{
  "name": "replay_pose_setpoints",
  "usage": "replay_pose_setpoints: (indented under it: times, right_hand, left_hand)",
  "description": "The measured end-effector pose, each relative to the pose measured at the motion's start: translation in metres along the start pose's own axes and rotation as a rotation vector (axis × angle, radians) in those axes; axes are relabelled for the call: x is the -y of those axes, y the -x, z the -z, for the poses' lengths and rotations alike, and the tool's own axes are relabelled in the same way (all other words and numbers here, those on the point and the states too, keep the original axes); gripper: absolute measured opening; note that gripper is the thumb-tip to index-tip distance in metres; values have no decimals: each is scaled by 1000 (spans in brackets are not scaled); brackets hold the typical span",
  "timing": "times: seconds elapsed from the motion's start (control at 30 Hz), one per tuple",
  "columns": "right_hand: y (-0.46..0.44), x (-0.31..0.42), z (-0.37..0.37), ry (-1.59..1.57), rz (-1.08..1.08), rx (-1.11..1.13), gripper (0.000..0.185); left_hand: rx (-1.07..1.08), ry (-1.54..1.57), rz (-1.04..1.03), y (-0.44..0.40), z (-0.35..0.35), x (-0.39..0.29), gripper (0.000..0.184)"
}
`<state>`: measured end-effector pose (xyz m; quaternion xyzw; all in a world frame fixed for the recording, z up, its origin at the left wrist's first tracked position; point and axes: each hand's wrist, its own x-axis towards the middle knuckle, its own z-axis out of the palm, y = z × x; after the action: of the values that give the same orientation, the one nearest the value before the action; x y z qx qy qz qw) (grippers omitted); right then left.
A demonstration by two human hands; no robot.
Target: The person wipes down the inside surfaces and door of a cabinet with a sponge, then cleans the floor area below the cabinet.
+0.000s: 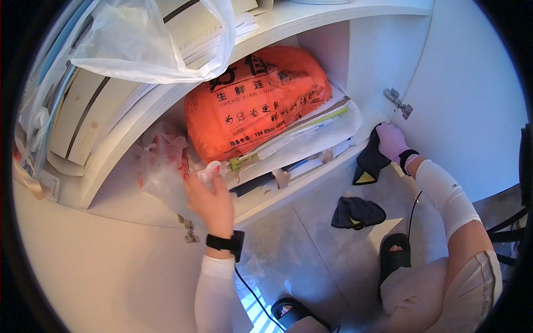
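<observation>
My left hand [211,201], with a black band at the wrist, is closed on the gathered top of a clear plastic bag with red print [162,161] at the left end of the lower shelf. On the right, my right hand [393,142] wears a pink glove and grips a dark cloth piece with a yellow patch [371,160], which hangs beside the shelf edge. A similar dark cloth piece [358,212] lies on the floor below. Near my left hand, a large orange-red plastic bag [255,102] with black lettering rests in the cabinet.
Papers and folders [311,139] lie under the orange bag. A white plastic bag [133,41] hangs over the upper shelf [327,11], near boxes [91,105]. The right cabinet door [466,111] stands open on its hinge [398,103]. My feet in black slippers [395,255] are on the tiles.
</observation>
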<state>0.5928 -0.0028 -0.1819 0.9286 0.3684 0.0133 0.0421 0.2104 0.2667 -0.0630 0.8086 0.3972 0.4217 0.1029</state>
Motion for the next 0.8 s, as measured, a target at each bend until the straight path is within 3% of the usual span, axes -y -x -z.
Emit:
replay_pose_setpoints:
  times: [0.03, 0.17, 0.23, 0.43, 0.53, 0.8]
  right_hand:
    - [0, 0, 0, -4, 1, 3, 27]
    - [1, 1, -1, -6, -6, 11, 28]
    - [0, 1, -3, 5, -2, -7, 29]
    - [-1, 2, -4, 0, -11, -19, 29]
    - [-1, 1, -7, -29, -10, -43, 28]
    - [-1, 3, -7, -13, -19, -45, 29]
  left_hand:
    - [22, -8, 149, -5, -2, 11, 30]
    - [20, 106, 289, 2, -10, 53, 33]
    - [-5, 362, 324, 9, -20, 83, 41]
    - [-67, 341, 270, 15, -23, 87, 53]
    - [-27, 195, 235, 5, -10, 65, 55]
    - [4, 170, 163, 2, -15, 53, 54]
